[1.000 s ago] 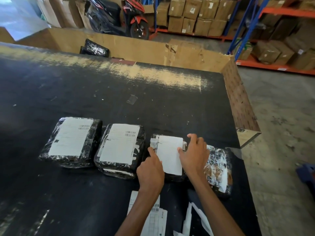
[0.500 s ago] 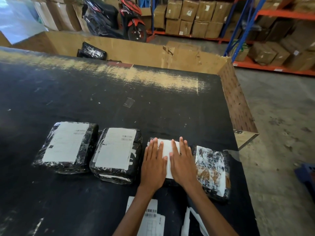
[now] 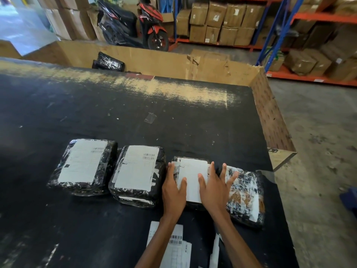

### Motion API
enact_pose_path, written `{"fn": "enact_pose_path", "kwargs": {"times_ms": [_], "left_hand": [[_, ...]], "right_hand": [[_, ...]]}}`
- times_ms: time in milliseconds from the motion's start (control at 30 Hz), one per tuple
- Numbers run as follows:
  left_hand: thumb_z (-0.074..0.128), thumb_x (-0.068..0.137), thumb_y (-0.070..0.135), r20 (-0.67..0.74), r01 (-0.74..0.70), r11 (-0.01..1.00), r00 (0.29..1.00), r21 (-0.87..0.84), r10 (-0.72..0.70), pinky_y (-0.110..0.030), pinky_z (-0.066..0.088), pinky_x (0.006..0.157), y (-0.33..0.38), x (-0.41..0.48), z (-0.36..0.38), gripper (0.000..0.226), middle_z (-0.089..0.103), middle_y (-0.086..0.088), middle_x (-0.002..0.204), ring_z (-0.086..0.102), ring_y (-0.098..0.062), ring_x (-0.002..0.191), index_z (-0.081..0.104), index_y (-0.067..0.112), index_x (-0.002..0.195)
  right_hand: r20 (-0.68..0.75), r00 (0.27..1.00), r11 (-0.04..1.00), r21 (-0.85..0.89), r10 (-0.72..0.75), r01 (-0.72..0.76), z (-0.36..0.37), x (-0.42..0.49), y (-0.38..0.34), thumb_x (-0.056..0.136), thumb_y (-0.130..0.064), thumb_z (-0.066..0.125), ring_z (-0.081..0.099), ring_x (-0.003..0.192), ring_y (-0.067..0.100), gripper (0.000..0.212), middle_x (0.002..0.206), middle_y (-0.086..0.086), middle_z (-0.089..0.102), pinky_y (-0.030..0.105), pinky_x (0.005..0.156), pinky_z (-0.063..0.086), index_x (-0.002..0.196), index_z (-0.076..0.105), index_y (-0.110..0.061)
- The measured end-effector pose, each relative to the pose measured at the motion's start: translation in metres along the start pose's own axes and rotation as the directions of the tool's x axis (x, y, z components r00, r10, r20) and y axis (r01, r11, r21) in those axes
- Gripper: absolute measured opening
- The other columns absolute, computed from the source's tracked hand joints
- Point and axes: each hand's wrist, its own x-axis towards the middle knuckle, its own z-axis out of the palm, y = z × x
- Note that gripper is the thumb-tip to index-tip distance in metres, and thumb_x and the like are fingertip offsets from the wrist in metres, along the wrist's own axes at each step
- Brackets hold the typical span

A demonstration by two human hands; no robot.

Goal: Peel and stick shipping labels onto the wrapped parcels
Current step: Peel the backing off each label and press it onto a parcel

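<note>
Several black wrapped parcels lie in a row on the black table (image 3: 135, 105). The leftmost parcel (image 3: 58, 178) and the second parcel (image 3: 160, 165) each carry a white label with barcodes. A white label (image 3: 193, 178) lies on the third parcel (image 3: 195, 206). My left hand (image 3: 173, 188) presses flat on the label's left edge, and my right hand (image 3: 214, 186) presses flat on its right edge, fingers spread. A fourth parcel (image 3: 245, 196) with torn white paper sits at the right, under my right fingertips.
Loose label sheets (image 3: 173, 246) and backing strips (image 3: 215, 250) lie at the table's near edge between my arms. A cardboard bin wall (image 3: 173, 62) rises behind the table with a black parcel (image 3: 109, 61) inside. A scooter and shelving with boxes stand beyond.
Earlier my fingers pinched and placed the label; then both hands lay flat close together on it. Now they have slid apart toward the label's left and right edges.
</note>
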Motion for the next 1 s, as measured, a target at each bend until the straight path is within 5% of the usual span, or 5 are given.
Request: {"fn": "enact_pose_path", "kwargs": {"times_ms": [133, 300, 467, 700, 1000], "left_hand": [[0.063, 0.098, 0.012, -0.062, 0.026, 0.994, 0.998, -0.107, -0.033, -0.041, 0.046, 0.115, 0.013, -0.005, -0.007, 0.066, 0.051, 0.007, 0.156, 0.049, -0.005, 0.141, 0.038, 0.024, 0.158], [0.063, 0.099, 0.011, -0.099, -0.198, 0.970, 0.978, -0.139, 0.185, -0.036, 0.048, 0.115, 0.053, -0.010, -0.022, 0.064, 0.048, 0.015, 0.157, 0.043, 0.009, 0.142, 0.040, 0.023, 0.158], [0.059, 0.102, 0.010, -0.085, -0.336, 0.938, 0.941, -0.083, 0.329, -0.036, 0.049, 0.113, 0.096, 0.001, -0.048, 0.062, 0.048, 0.007, 0.157, 0.048, -0.003, 0.142, 0.037, 0.020, 0.159], [0.059, 0.100, 0.004, -0.014, -0.347, 0.931, 0.936, 0.118, 0.351, 0.004, 0.040, 0.081, 0.122, 0.030, -0.117, 0.062, 0.066, -0.001, 0.133, 0.064, -0.011, 0.102, 0.039, 0.015, 0.157], [0.059, 0.101, 0.009, 0.019, -0.106, 0.964, 0.994, 0.242, 0.105, -0.023, 0.045, 0.090, 0.070, 0.061, -0.192, 0.053, 0.067, -0.012, 0.135, 0.065, -0.025, 0.117, 0.047, 0.013, 0.153]], "right_hand": [[0.047, 0.997, 0.946, 0.319, 0.054, -0.066, -0.003, -0.004, 0.010, 0.105, -0.046, 0.044, -0.012, 0.157, 0.034, 0.067, 0.172, 0.006, 0.016, 0.060, 0.125, 0.014, 0.163, 0.012, -0.032], [-0.061, 0.991, 0.694, 0.719, 0.123, -0.042, -0.033, -0.014, 0.000, 0.104, -0.036, 0.054, 0.070, 0.110, 0.005, 0.071, 0.149, 0.002, 0.057, 0.037, 0.090, 0.061, 0.162, 0.012, -0.041], [-0.125, 0.976, 0.577, 0.817, 0.180, -0.002, -0.065, -0.004, -0.022, 0.101, -0.030, 0.062, 0.064, 0.119, 0.003, 0.065, 0.142, -0.010, 0.060, 0.033, 0.097, 0.058, 0.158, 0.031, -0.037], [-0.128, 0.980, 0.656, 0.754, 0.152, -0.003, -0.080, 0.015, -0.085, 0.099, -0.030, 0.066, 0.062, 0.129, 0.017, 0.062, 0.142, 0.006, 0.063, 0.043, 0.108, 0.052, 0.155, 0.042, -0.021], [0.030, 0.999, 0.791, 0.611, 0.023, -0.037, -0.039, 0.004, -0.161, 0.100, -0.028, 0.064, 0.061, 0.129, 0.029, 0.063, 0.135, 0.006, 0.069, 0.039, 0.111, 0.048, 0.155, 0.038, -0.013]]}}
